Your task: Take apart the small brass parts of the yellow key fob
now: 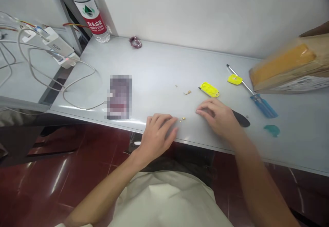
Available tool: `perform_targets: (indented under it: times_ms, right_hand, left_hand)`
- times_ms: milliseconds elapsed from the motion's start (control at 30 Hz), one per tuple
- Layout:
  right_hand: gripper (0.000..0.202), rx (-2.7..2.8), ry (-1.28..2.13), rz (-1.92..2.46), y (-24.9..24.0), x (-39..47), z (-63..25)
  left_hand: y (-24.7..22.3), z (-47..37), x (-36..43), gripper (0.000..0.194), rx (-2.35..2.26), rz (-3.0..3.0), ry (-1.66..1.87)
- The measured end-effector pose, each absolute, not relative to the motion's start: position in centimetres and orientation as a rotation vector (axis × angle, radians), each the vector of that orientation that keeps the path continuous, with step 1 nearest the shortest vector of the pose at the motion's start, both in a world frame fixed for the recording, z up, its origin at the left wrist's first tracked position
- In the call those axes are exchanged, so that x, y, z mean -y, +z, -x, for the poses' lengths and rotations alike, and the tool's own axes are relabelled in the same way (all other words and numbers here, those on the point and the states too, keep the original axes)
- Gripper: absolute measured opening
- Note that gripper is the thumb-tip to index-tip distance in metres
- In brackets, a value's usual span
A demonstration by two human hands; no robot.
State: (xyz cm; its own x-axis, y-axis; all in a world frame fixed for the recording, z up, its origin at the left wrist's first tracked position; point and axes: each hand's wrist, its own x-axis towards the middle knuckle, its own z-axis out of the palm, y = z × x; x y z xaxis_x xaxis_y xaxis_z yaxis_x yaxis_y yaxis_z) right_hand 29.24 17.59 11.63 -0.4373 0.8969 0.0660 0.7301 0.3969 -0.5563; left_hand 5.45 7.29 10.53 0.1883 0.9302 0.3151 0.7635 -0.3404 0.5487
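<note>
We note our left hand (156, 131) resting palm-down, fingers loosely curled and holding nothing, at the tabletop's near edge just beside a tiny brass-coloured metal clip (182, 119), while our right hand (218, 117) lies flat, fingers spread and empty, near the yellow plastic oblong plate (210, 90).

water bottle (90, 12) with a red label standing at the back of the white bench (159, 66), beaded bracelet (135, 42) beside it, white charger (57, 47) and looping cables (77, 79) on the left (a bit tangled), blue-handled screwdriver (254, 95), cardboard box (293, 66) far right
</note>
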Motion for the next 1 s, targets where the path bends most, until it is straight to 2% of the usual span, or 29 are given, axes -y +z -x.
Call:
perform_targets:
  times_ms: [133,200,300,400,500,667,733,867,933,1000]
  right_hand:
    - [0.019,2.011,0.995,1.423,12.9,-16.3,-29.1]
    - [0.021,1.720,1.282,1.304,13.5,-14.9,-28.7]
    - [0.026,1.394,1.621,1.048,13.8,-12.5,-27.7]
    - [0.022,1.284,1.786,0.884,13.4,-11.0,-26.8]
    - [0.016,1.280,1.803,0.839,12.9,-10.4,-26.1]
    - [0.015,1.450,1.665,0.882,14.0,-10.5,-25.8]
    - [0.011,1.675,1.411,1.033,14.7,-11.4,-27.0]
    - [0.038,1.912,0.335,1.539,13.8,-14.8,-32.1]
    - [0.046,2.057,0.192,1.683,12.3,-16.5,-34.7]
    - [0.038,2.174,0.273,1.732,11.1,-17.5,-36.3]
  left_hand:
    - [11.0,-5.8,-7.3,0.021,-1.587,-2.009,1.113]
    - [11.7,-6.4,-7.2,0.019,-1.480,-1.802,1.225]
    - [13.1,-7.7,-6.9,0.017,-1.250,-1.390,1.206]
    - [14.1,-8.9,-6.5,0.015,-1.092,-1.121,1.152]
    - [14.3,-9.5,-6.1,0.012,-1.045,-1.001,1.141]
    - [13.8,-8.9,-6.2,0.008,-1.022,-1.075,1.163]
    - [13.4,-8.0,-6.8,0.007,-1.062,-1.182,1.182]
    - [12.3,-5.6,-8.9,0.011,-1.237,-1.379,1.275]
    - [11.8,-4.6,-9.8,0.011,-1.294,-1.418,1.293]
    - [11.5,-4.1,-10.3,0.011,-1.306,-1.450,1.294]
